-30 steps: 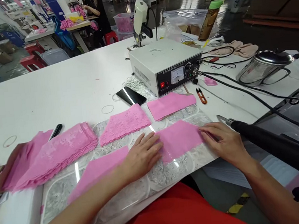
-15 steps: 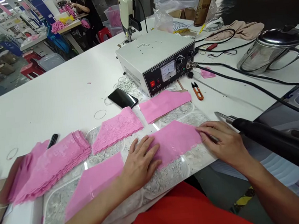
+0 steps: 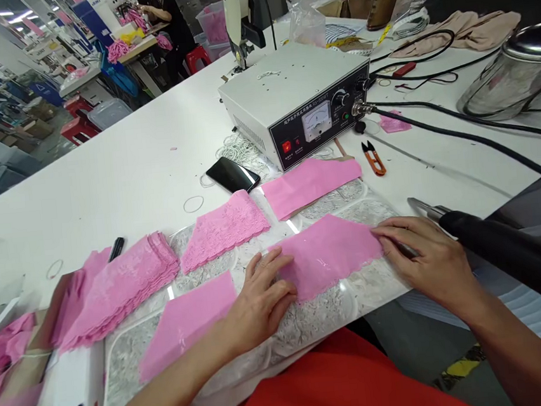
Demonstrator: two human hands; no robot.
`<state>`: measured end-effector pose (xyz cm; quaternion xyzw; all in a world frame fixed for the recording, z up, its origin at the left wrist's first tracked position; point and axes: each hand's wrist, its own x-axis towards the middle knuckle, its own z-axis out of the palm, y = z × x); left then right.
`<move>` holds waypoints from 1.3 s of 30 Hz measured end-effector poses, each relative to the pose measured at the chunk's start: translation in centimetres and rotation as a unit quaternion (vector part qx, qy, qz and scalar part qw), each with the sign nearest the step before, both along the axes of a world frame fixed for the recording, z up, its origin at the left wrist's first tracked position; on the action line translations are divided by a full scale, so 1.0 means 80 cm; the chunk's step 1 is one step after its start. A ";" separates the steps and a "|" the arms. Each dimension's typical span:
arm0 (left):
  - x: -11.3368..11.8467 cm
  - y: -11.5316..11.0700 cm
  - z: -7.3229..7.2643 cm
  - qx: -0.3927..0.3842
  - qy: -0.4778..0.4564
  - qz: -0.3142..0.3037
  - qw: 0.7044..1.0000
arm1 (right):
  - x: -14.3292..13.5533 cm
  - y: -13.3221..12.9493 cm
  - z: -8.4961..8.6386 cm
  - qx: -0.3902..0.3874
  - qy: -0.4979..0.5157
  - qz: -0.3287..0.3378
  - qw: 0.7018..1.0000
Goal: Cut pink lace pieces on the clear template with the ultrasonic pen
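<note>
A pink fabric piece (image 3: pixel 330 251) with a scalloped lower edge lies flat on a grey marble-patterned board (image 3: pixel 306 327). My left hand (image 3: pixel 265 299) rests on its left end, fingers apart and slightly bent. At the right corner, my right hand (image 3: pixel 422 258) pinches the fabric between thumb and fingers. Something small and dark shows under those fingers; I cannot make it out. Just beyond that hand is a black-handled tool (image 3: pixel 500 251) with a pointed metal tip. Other pink pieces lie around: a plain one (image 3: pixel 186 323), a lace one (image 3: pixel 225 229) and one on brown backing (image 3: pixel 311 186).
A stack of pink lace pieces (image 3: pixel 126 290) lies left. Behind the board are a phone (image 3: pixel 233 175), a grey control box (image 3: pixel 293 98) and orange thread snips (image 3: pixel 374 158). Black cables (image 3: pixel 475 138) cross the right side near a glass jug (image 3: pixel 499 88). A person (image 3: pixel 170 27) sits far back.
The camera view has swung left, so everything sits further right in the picture. My left fingers are slightly more bent. The right hand keeps its pinch on the fabric corner.
</note>
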<state>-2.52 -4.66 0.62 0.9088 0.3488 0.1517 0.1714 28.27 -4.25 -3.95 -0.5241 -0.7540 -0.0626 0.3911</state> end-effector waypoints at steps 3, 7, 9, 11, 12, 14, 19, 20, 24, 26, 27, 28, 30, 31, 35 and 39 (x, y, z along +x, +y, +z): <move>0.001 0.003 0.003 -0.004 -0.008 -0.015 1.000 | 0.000 0.000 0.000 0.004 -0.006 0.000 1.000; 0.002 0.010 0.002 0.012 -0.011 -0.052 0.999 | 0.000 -0.001 0.002 0.014 -0.009 -0.009 1.000; 0.003 0.013 0.000 0.011 -0.005 -0.068 0.998 | 0.000 -0.002 0.002 0.015 -0.006 -0.011 1.000; 0.003 0.014 -0.001 0.000 0.000 -0.076 0.997 | 0.000 -0.002 0.003 0.015 -0.004 -0.011 1.000; 0.003 0.015 -0.001 -0.006 0.002 -0.077 0.997 | -0.001 -0.002 0.003 0.014 -0.003 -0.013 1.000; 0.003 0.014 -0.001 -0.016 0.006 -0.071 0.997 | -0.001 -0.002 0.003 0.011 -0.002 -0.015 1.000; 0.004 0.013 0.003 -0.038 0.000 -0.050 0.998 | -0.001 -0.002 0.002 0.007 0.000 -0.021 1.000; 0.005 0.013 0.004 -0.042 -0.001 -0.047 0.998 | -0.001 -0.002 0.002 0.007 0.000 -0.022 1.000; 0.002 0.013 0.006 -0.041 0.004 -0.049 0.998 | 0.000 -0.003 0.001 0.007 0.008 -0.017 1.000; 0.000 0.013 0.005 -0.022 0.008 -0.057 0.998 | 0.000 -0.003 0.001 0.010 0.013 -0.014 1.000; -0.001 0.014 0.004 -0.010 0.014 -0.065 0.998 | 0.000 -0.003 0.000 0.011 0.015 -0.014 1.000; -0.002 0.014 0.003 0.003 0.020 -0.074 0.997 | 0.001 -0.003 0.000 0.014 0.017 -0.014 1.000; -0.002 0.017 0.001 0.032 0.036 -0.093 0.995 | 0.002 -0.005 0.000 0.013 0.029 -0.011 0.999; 0.000 0.019 0.000 0.047 0.041 -0.101 0.993 | 0.002 -0.007 0.001 0.009 0.038 -0.008 0.999; 0.013 0.038 -0.006 0.104 0.051 -0.126 0.985 | 0.005 -0.014 0.002 -0.012 0.060 -0.006 0.998; 0.038 0.063 -0.012 0.140 0.072 -0.156 0.975 | 0.008 -0.019 0.001 -0.016 0.052 -0.010 0.998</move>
